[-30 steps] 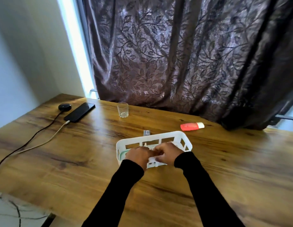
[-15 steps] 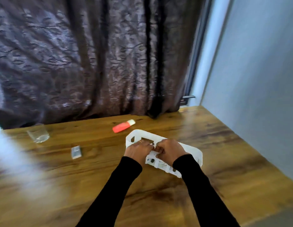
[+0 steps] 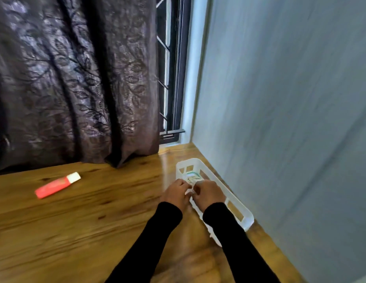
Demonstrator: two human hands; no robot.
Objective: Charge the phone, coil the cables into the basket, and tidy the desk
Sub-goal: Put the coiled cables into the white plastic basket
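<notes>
Fingers of both hands are curled over the near long rim of the white basket, the left hand and the right hand side by side and almost touching at the knuckles. Both grip the rim, though motion blur hides exactly how each finger lies. Black sleeves cover both forearms up to the wrists.

On the wooden table the basket lies along the right edge, close against the pale blue-grey wall, its long side running from near right to far left. Inside its far end lie coiled cables, greenish and pale, too blurred to count.

A red and white marker lies on the table well to the left of the hands, its white cap pointing to the far right. Behind the table hangs a dark leaf-patterned curtain, and to its right a strip of window with a dark frame shows in the corner.
</notes>
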